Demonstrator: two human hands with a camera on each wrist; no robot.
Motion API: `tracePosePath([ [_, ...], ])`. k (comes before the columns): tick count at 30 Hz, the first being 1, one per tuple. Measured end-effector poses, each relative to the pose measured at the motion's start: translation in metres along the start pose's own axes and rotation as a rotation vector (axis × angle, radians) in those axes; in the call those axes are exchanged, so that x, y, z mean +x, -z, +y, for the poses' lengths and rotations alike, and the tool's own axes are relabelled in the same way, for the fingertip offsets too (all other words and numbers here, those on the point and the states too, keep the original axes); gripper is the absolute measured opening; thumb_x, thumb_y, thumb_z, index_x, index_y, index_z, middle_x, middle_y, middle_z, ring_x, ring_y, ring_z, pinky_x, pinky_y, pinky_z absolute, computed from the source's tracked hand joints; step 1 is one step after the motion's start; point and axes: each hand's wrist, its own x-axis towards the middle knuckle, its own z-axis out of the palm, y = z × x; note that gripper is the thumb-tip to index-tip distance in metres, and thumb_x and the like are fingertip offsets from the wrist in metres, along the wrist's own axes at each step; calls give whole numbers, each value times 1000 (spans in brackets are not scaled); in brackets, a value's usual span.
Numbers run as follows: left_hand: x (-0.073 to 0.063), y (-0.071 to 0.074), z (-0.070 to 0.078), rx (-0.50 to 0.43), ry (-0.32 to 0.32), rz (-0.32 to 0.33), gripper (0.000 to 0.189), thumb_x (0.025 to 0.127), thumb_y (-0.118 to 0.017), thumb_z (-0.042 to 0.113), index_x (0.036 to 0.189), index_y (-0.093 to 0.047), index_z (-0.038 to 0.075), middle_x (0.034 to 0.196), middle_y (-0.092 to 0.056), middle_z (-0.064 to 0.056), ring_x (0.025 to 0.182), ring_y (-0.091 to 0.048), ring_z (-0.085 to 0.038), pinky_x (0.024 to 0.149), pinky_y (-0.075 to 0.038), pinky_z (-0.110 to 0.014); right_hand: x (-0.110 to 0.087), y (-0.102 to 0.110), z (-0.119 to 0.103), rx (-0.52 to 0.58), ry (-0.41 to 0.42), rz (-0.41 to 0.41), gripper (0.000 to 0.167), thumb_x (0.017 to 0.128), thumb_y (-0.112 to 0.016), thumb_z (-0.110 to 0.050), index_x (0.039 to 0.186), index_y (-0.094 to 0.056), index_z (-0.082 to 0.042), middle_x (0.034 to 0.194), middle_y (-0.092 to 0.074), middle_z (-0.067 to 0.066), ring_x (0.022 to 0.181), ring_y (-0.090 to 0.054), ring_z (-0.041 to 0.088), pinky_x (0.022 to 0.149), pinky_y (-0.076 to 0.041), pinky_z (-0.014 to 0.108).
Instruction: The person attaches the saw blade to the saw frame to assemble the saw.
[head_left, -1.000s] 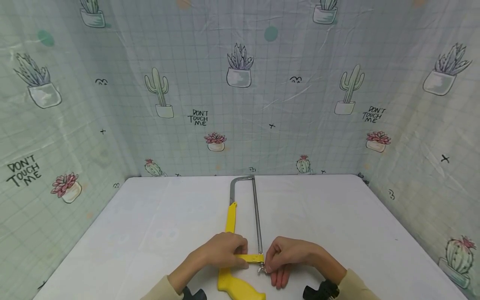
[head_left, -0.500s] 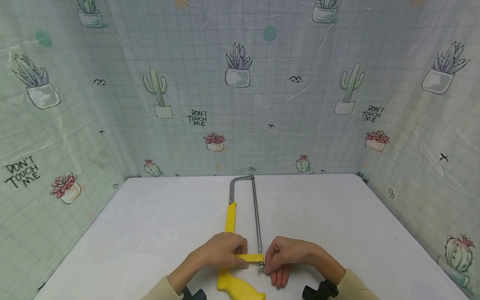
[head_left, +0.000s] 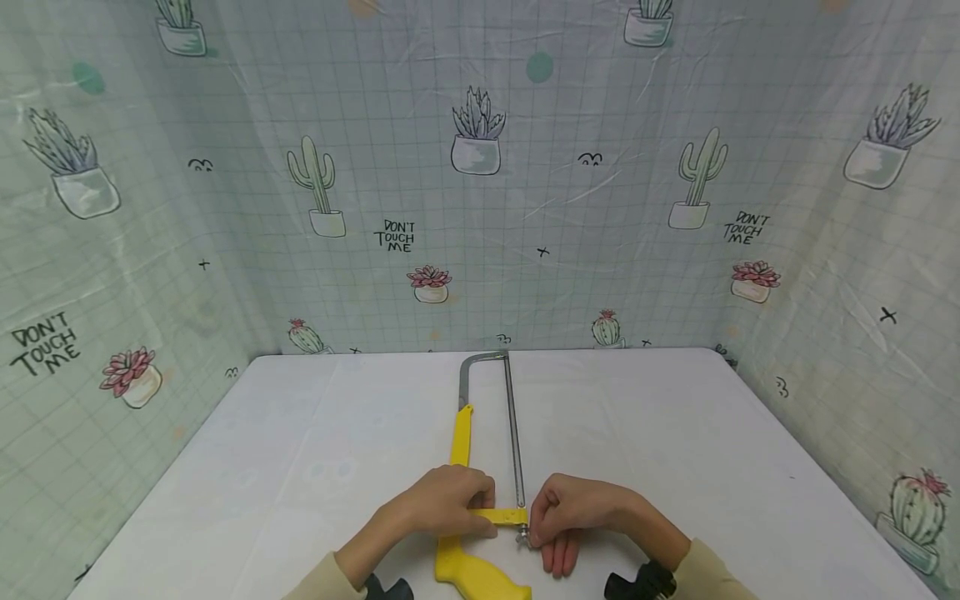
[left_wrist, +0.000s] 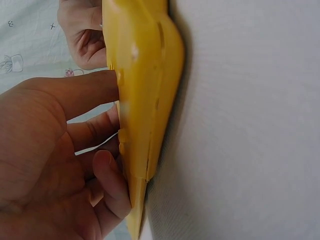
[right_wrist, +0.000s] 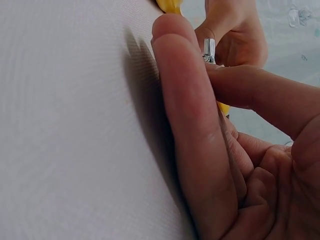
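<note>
A hacksaw [head_left: 478,575] with a yellow handle and a grey metal bow lies on the white table, its far end near the back edge. Its thin blade [head_left: 513,433] runs along the right side. My left hand [head_left: 450,500] reaches over the yellow frame and holds it with thumb and fingers, as the left wrist view shows along the yellow body [left_wrist: 142,90]. At the blade's near end, my right hand [head_left: 577,508] pinches a small silver wing nut [head_left: 522,538] between thumb and index finger. The other right fingers extend low over the table.
The white table [head_left: 315,450] meets a fabric backdrop [head_left: 555,208] with printed cacti at the back and on both sides. Dark wrist-camera mounts [head_left: 641,581] sit under both wrists, close to the table.
</note>
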Motion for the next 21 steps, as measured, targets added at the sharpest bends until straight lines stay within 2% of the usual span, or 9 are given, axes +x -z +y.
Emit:
tracePosePath([
  [6, 0, -1, 0, 2, 3, 0, 21, 85, -82, 38, 83, -64, 26, 70, -53, 15, 63, -44, -1, 60, -37, -20, 0, 1, 0, 13, 0, -13, 17, 95, -68, -12, 98, -73, 4, 69, -75, -1, 58, -72, 8, 54, -56, 21],
  [13, 3, -1, -1, 14, -2, 2, 21, 85, -82, 38, 84, -65, 26, 70, -53, 15, 64, -45, -1, 61, -37, -20, -1, 4, 0, 15, -10, -26, 14, 95, -69, -14, 99, -76, -2, 72, -76, -1, 61, -73, 7, 56, -56, 21],
  [21, 2, -2, 0, -9, 24, -9, 21, 85, -82, 36, 85, -64, 25, 70, -53, 14, 64, -45, -2, 61, -39, -20, -1, 0, -2, -28, -38, 23, 29, 97, -71, -33, 96, -78, -5, 71, -75, -1, 58, -71, 6, 54, -54, 19],
])
